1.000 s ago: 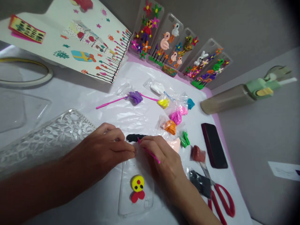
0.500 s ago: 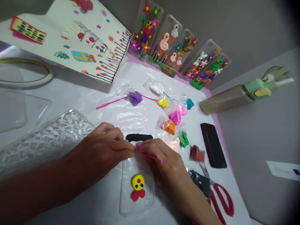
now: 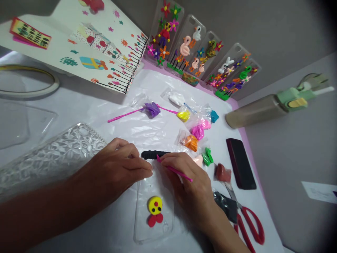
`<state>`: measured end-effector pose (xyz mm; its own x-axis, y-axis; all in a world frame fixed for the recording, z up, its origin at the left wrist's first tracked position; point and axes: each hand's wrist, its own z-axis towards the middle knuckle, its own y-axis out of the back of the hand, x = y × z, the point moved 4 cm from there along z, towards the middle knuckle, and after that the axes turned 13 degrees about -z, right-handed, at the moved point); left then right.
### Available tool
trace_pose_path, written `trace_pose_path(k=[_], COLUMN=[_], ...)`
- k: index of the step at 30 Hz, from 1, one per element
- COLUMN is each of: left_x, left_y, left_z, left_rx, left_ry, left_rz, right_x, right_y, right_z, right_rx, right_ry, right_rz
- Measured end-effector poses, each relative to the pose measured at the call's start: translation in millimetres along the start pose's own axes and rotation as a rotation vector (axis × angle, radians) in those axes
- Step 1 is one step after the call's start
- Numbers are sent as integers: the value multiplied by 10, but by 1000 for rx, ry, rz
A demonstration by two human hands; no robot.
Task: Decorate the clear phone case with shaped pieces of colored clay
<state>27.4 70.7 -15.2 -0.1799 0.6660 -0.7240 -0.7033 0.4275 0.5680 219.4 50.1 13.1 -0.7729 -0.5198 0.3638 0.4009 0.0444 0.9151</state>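
A clear phone case (image 3: pixel 143 225) lies flat in front of me with a yellow clay head with black eyes (image 3: pixel 154 205) and a red clay piece (image 3: pixel 154 220) on it. My left hand (image 3: pixel 119 168) rests at the case's upper left corner, fingers curled together, fingertips on the case edge. My right hand (image 3: pixel 188 186) holds a thin pink stick tool (image 3: pixel 175 170), whose tip lies beside a black clay roll (image 3: pixel 152 154) just beyond the case. Both hands nearly touch each other.
Small bags of coloured clay (image 3: pixel 195 131) lie on a plastic sheet (image 3: pixel 158 126). A dark phone (image 3: pixel 240 163) and red scissors (image 3: pixel 249 226) are at the right. Decorated phone cases (image 3: pixel 200 52) lean against the wall. A textured clear tray (image 3: pixel 52 154) sits at left, a painted card (image 3: pixel 86 49) behind.
My right hand has shifted slightly right and tilted the pink stick, its tip moving up toward the black clay roll. The left hand has stayed put.
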Motion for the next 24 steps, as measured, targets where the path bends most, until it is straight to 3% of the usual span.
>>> trace_pose_path(k=[11, 24], left_x=[-11, -28], left_y=[17, 4], left_z=[-1, 32], left_rx=[19, -1], left_ry=[2, -18], left_rz=[34, 40], right_x=[41, 150], right_y=[-3, 15], right_z=[29, 116], right_rx=[3, 32], right_ry=[-15, 70], right_rz=[-42, -205])
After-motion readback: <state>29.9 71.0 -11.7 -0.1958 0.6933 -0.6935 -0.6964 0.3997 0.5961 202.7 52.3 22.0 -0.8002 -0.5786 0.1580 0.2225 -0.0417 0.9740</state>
